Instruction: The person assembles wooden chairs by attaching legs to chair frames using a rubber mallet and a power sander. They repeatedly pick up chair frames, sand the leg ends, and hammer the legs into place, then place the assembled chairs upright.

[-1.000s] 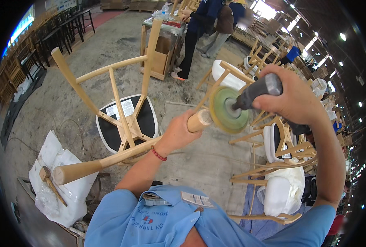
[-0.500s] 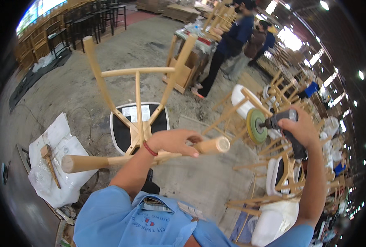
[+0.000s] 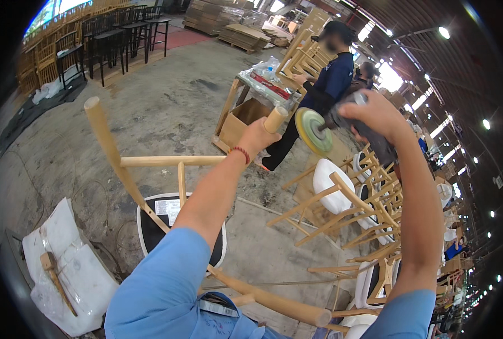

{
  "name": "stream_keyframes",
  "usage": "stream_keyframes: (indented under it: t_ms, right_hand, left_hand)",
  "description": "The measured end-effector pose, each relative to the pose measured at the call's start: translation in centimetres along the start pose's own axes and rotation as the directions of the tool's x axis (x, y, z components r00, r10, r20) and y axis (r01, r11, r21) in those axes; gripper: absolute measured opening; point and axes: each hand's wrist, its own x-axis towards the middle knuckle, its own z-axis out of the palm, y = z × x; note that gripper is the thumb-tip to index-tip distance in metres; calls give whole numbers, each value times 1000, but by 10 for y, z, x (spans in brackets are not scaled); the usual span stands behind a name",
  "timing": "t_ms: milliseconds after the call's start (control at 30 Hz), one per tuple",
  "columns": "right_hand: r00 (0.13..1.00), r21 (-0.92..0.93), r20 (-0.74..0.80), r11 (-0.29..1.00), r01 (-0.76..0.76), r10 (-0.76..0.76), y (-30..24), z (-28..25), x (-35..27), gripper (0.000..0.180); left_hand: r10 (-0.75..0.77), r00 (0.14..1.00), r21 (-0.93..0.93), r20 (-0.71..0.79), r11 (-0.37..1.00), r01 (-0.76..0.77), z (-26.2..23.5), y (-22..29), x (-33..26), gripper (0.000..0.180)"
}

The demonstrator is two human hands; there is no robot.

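Our left hand (image 3: 258, 137) is wrapped around a chair leg (image 3: 276, 119), fingers clamped just below its round tip. At three o'clock of it our right hand (image 3: 376, 116) grips the sander (image 3: 342, 121) — fingers closed on its body — disc (image 3: 312, 131) just beside the leg tip, not touching. The chair (image 3: 150, 164) lies upturned below.

Upturned wood chair (image 3: 150, 164), green-disc sander (image 3: 319, 129).

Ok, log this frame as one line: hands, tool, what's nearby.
left hand: grips chair leg | right hand: holds sander, disc beside leg end | nearby: stacked chairs, person
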Motion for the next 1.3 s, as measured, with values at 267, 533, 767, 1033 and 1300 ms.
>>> stream_keyframes:
  t_ms: [267, 533, 767, 1033, 1300]
  right_hand:
    - [985, -143, 102, 982, -124, 139, -42, 35, 107, 37]
    - [986, -303, -54, 938, -167, 157, 20, 2, 88, 35]
    - [990, -72, 103, 993, -91, 98, -40, 29, 106, 37]
    - [981, -398, -35, 897, -191, 193, -6, 2, 92, 31]
    - [945, -105, 177, 960, -261, 276, -37, 22, 112, 33]
  left_hand:
    - [-15, 993, 61, -116, 998, 22, 7, -11, 4, 32]
    - [-69, 997, 20, -40, 997, 70, 7, -6, -1, 35]
    - [-69, 994, 12, -83, 997, 70, -7, -10, 2, 33]
    - [-19, 996, 4, -86, 1000, 20, 3, -4, -7, 33]
    - [-127, 992, -29, -20, 992, 127, 5, -6, -5, 32]
